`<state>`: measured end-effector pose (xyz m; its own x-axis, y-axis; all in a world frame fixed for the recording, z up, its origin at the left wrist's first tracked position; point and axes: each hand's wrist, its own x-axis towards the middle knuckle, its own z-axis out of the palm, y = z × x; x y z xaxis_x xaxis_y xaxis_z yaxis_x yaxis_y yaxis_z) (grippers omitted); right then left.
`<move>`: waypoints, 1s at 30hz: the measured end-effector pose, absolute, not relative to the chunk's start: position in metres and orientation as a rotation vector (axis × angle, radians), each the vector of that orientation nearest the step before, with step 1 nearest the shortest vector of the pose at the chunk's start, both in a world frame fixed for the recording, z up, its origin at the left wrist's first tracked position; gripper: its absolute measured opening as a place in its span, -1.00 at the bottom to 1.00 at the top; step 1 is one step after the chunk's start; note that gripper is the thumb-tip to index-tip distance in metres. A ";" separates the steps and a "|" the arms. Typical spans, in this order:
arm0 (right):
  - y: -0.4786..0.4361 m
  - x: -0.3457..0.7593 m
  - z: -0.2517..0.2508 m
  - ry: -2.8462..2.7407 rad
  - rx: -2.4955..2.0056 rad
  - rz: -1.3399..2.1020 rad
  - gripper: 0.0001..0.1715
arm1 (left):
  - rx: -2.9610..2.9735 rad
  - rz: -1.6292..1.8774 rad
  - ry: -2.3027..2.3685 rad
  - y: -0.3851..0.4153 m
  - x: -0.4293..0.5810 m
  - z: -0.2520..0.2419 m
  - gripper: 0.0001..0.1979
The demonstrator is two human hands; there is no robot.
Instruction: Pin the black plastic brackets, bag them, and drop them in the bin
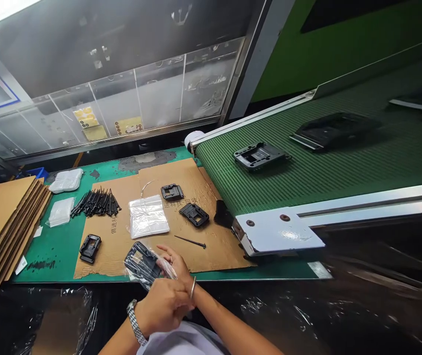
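A black plastic frame (142,262) in a clear bag is held just beyond the table's front edge. My right hand (176,261), the one with a thin bracelet, has its fingers around the bagged frame's right side. Closed beside it, my left hand (164,303) wears a metal watch and is at the bag's near end; its fingertips are partly hidden. On the cardboard sheet (122,261) lie a stack of clear bags (149,217), a thin black pin (190,241), a heap of black pins (98,202) and more black frames (90,248).
A green conveyor belt (226,182) on the right carries several black parts (259,155). Its white end bracket (277,231) reaches over the table. Flattened cardboard (4,222) is stacked at the left, beside two bag bundles (66,180). Clear panels stand behind the table.
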<state>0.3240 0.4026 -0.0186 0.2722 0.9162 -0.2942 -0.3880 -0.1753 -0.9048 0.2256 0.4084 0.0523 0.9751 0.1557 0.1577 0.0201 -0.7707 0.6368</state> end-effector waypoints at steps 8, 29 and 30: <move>0.380 0.320 0.008 -0.452 -1.216 1.256 -0.51 | 1.289 1.377 1.285 0.398 0.188 0.039 -0.46; 0.347 0.288 0.048 -0.749 -1.120 1.275 -0.64 | -0.235 0.985 1.068 0.409 0.127 0.041 -0.75; 0.349 0.276 0.046 -0.895 -1.167 1.231 -0.61 | -0.217 0.977 1.047 0.408 0.125 0.042 -0.76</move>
<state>0.2755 0.3494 0.0464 0.1567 0.9840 -0.0846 -0.2231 -0.0482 -0.9736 0.1250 0.4083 0.0420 0.1423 0.5746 -0.8060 -0.7643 0.5812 0.2794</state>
